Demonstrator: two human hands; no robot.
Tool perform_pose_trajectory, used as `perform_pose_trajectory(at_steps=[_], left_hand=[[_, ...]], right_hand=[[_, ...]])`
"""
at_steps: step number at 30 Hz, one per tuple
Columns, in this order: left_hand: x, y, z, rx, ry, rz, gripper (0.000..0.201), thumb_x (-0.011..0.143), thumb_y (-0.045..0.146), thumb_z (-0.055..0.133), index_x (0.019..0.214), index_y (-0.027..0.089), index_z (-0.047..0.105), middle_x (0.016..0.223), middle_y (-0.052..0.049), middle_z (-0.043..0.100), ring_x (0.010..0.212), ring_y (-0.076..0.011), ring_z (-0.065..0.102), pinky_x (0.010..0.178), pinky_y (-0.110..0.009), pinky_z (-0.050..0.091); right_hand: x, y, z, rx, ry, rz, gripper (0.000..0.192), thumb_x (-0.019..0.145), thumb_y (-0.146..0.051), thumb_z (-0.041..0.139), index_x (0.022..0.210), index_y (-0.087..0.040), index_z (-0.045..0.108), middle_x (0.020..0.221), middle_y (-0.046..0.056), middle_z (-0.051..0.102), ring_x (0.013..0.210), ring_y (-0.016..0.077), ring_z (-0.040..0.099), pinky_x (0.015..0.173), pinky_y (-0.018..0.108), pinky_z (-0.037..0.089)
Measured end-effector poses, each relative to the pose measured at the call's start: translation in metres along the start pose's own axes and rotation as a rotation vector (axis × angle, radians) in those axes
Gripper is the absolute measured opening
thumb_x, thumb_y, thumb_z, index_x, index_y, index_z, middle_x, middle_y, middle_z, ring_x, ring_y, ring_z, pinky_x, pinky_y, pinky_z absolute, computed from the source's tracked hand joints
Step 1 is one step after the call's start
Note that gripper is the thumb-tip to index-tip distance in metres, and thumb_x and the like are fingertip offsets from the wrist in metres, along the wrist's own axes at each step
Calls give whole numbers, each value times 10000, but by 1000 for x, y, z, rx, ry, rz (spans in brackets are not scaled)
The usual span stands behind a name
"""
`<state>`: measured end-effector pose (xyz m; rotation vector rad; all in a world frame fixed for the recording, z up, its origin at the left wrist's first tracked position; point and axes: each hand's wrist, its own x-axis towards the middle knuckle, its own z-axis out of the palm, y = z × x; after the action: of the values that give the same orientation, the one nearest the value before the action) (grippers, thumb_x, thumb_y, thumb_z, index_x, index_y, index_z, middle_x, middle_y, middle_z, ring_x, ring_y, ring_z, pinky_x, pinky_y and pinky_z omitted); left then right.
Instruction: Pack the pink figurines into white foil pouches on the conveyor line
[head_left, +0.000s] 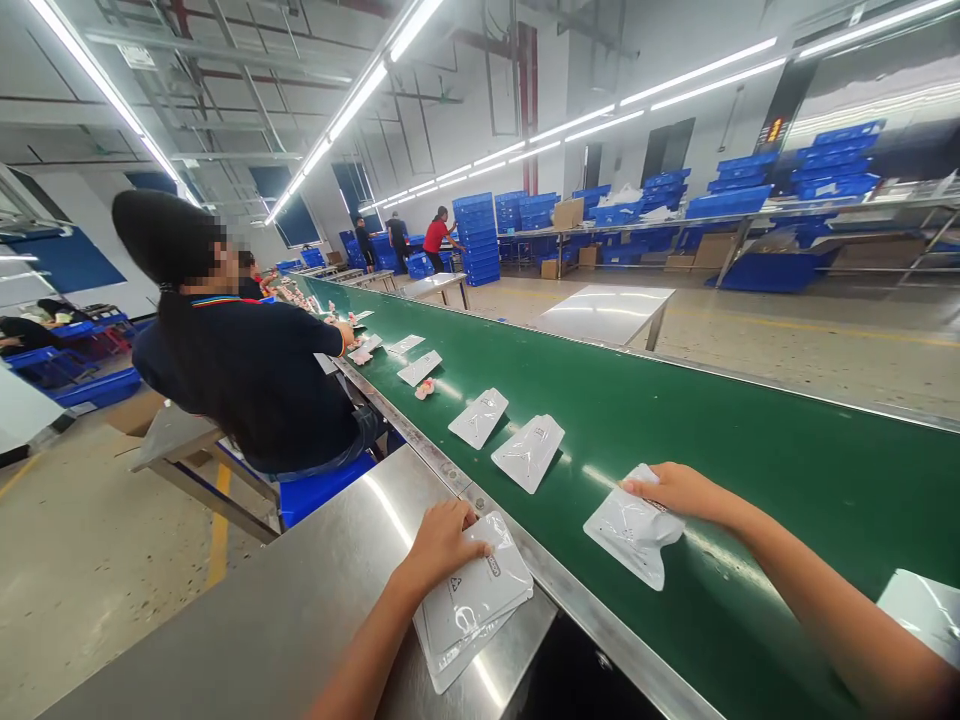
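Our right hand (679, 490) lay flat, fingers together, on the top edge of a white plastic pouch (634, 535) lying on the green conveyor belt (750, 450), pressing it rather than closing around it. Our left hand (442, 540) rested palm-down, fingers loosely curled, on a small stack of the same white pouches (472, 605) at the corner of the shiny steel worktable (300, 600), beside the belt's metal rail. The top pouch carried a small triangular mark and a short printed label, too small for us to read. Farther up the belt we counted two more single pouches (529, 452) close together, then about three flat ones (418, 368) near a seated co-worker in a dark top (247, 370), with small pink items beside them. Another pouch (926, 610) showed at the right edge. Stacks of blue plastic crates (476, 235) stood along the far wall, where three people worked.
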<state>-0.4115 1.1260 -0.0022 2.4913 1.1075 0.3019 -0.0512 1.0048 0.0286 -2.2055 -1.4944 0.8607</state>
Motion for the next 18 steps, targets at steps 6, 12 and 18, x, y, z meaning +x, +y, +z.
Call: perform_pose_trajectory(at_steps=[6, 12, 18], left_hand=[[4, -11, 7, -68, -13, 38, 207, 770, 366, 572, 678, 183, 537, 712, 5, 574, 714, -175, 503, 633, -266, 323], [-3, -19, 0, -104, 91, 179, 177, 860, 320, 477, 792, 213, 601, 797, -8, 606, 787, -173, 527, 743, -284, 368], [-14, 12, -13, -333, 256, 87, 95, 781, 286, 590, 767, 202, 547, 753, 10, 555, 713, -152, 497, 671, -260, 378]], right_hand=[[-13, 8, -15, -217, 330, 50, 468, 779, -637, 388, 877, -256, 643, 1074, 33, 629, 913, 266, 595, 688, 362, 459], [-35, -46, 6, -288, 647, -272, 340, 871, -444, 365, 948, -253, 636, 1227, 27, 543, 1101, 240, 506, 874, 400, 435], [-48, -116, 66, -120, 265, -667, 371, 867, -429, 463, 1176, -231, 521, 1218, 53, 556, 1101, 204, 511, 916, 343, 412]])
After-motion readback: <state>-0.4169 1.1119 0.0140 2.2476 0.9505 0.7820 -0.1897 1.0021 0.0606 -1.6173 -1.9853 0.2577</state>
